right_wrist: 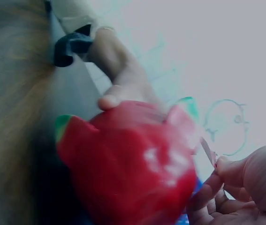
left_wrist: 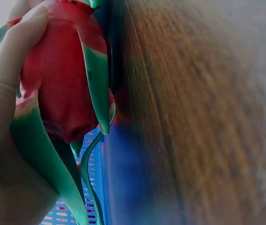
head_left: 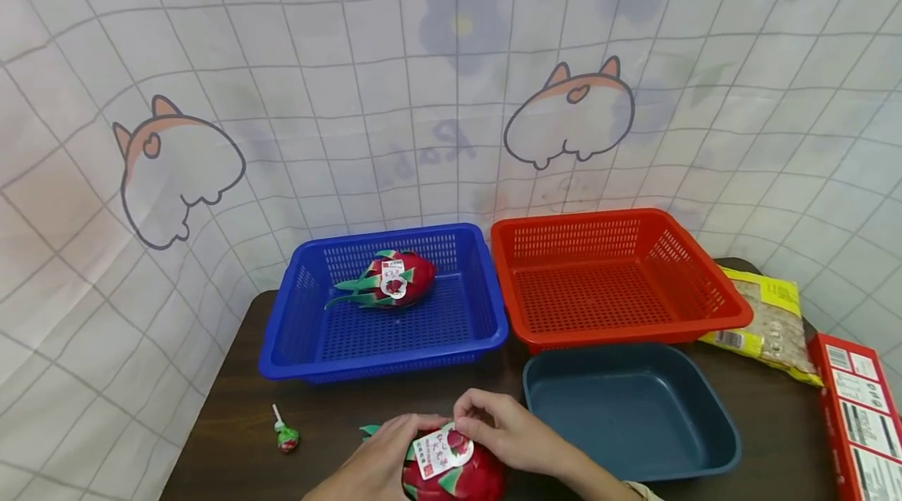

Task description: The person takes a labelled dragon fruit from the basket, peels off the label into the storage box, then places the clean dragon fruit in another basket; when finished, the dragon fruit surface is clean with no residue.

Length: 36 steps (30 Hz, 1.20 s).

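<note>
Dragon fruit [head_left: 486, 479] in left hand [head_left: 380, 458], right hand [head_left: 513, 430] opposite, pinching label [head_left: 433, 455] edge.

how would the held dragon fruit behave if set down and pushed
The dragon fruit would probably roll, its body being rounded, though the projecting green-tipped scales might check it. Its glossy skin looks apt to slip.
</note>
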Each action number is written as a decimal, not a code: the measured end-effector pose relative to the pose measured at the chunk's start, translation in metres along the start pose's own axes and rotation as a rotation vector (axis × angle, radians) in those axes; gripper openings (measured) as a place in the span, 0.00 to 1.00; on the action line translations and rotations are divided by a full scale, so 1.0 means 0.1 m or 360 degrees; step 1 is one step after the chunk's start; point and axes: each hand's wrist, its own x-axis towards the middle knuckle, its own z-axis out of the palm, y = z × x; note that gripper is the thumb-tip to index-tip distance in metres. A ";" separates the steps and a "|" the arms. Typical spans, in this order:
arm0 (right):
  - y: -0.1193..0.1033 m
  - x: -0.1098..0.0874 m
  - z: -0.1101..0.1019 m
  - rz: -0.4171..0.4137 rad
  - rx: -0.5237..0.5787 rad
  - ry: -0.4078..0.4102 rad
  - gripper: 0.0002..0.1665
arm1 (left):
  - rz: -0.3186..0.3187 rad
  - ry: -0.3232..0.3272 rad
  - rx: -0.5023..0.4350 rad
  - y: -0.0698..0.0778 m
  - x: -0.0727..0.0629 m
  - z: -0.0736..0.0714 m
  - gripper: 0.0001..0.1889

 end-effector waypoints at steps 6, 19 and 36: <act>-0.15 -0.04 -0.29 0.0009 0.0052 0.0122 0.10 | -0.0136 -0.0034 -0.0014 0.03 -0.01 0.00 0.42; -0.21 -0.34 -1.02 0.0100 -0.0303 0.0369 0.06 | -0.0221 -0.0097 -0.0191 0.07 0.01 0.01 0.42; -0.05 -0.43 -1.39 0.0279 -0.0688 0.0085 0.06 | -0.0270 -0.0106 -0.0244 0.06 0.01 0.00 0.42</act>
